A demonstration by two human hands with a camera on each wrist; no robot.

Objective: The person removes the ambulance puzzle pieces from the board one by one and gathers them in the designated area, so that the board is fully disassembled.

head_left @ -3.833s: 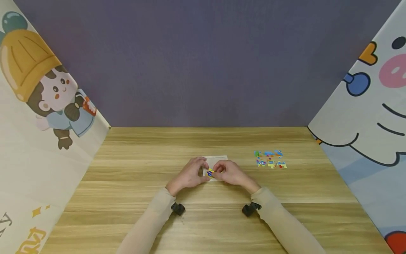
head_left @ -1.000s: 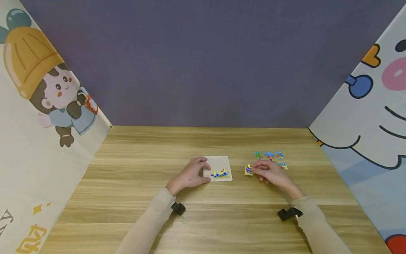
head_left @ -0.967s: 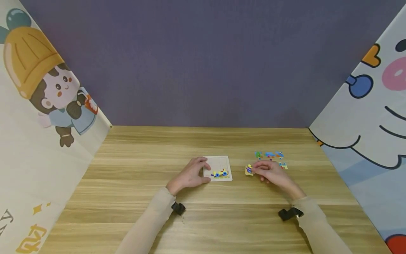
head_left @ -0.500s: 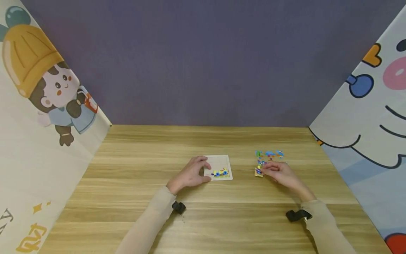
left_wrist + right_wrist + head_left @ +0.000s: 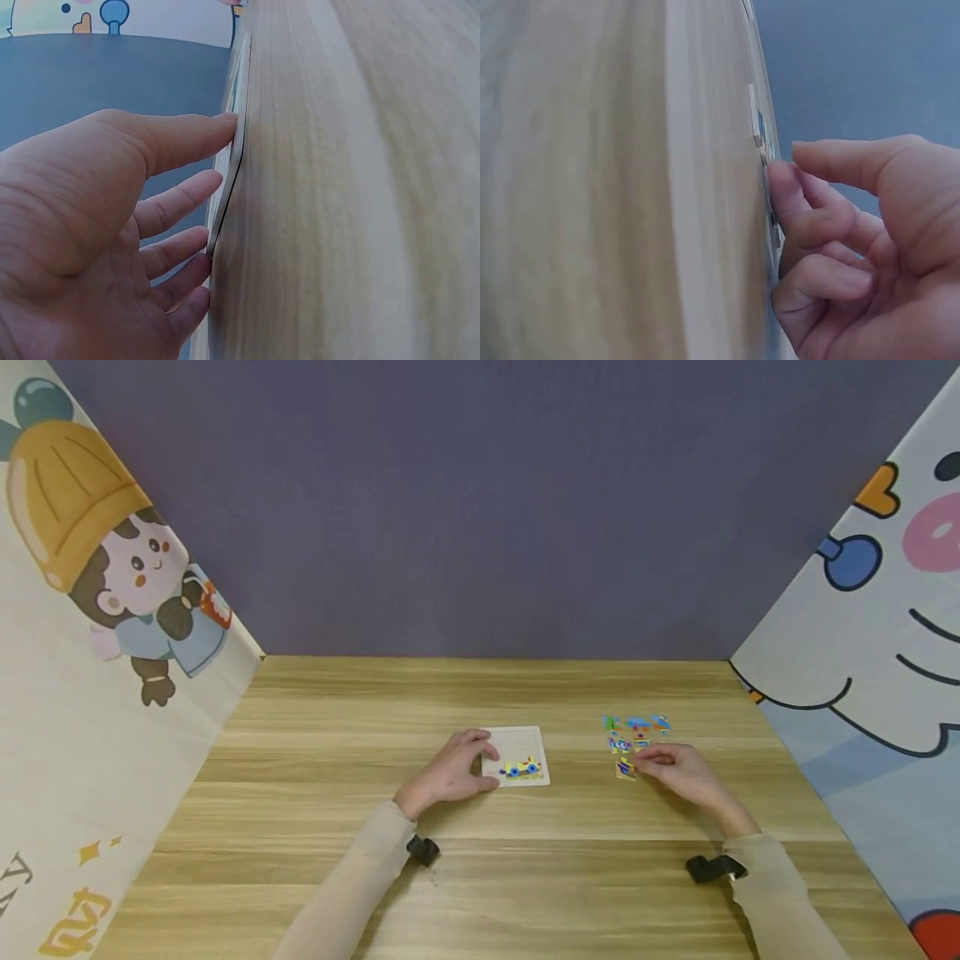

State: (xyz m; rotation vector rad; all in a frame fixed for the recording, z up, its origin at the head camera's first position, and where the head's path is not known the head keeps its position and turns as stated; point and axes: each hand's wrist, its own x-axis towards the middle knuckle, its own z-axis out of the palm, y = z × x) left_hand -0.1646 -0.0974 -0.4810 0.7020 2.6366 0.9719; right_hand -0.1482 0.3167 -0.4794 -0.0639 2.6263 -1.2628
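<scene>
A pale square puzzle board [image 5: 517, 739] lies on the table, with joined pieces showing a yellow vehicle with blue wheels [image 5: 522, 768] at its near right corner. My left hand [image 5: 450, 767] holds the board at its left side, thumb at the near edge and fingers towards the far edge. My right hand [image 5: 686, 772] is over the right of the table, beside a yellow and blue puzzle piece [image 5: 625, 768] lying flat. In the right wrist view a thin piece [image 5: 754, 116] lies just past the fingertips; thumb and index are slightly apart with nothing visible between them.
Several loose puzzle pieces [image 5: 637, 723] lie in rows behind the right hand, some partly covered by it. A dark wall [image 5: 480, 510] closes off the back of the wooden table [image 5: 480, 877]. Printed panels stand at both sides.
My right hand has carried the yellow and blue piece from near the board rightwards to the loose pieces and let it go there. The left hand stays on the board.
</scene>
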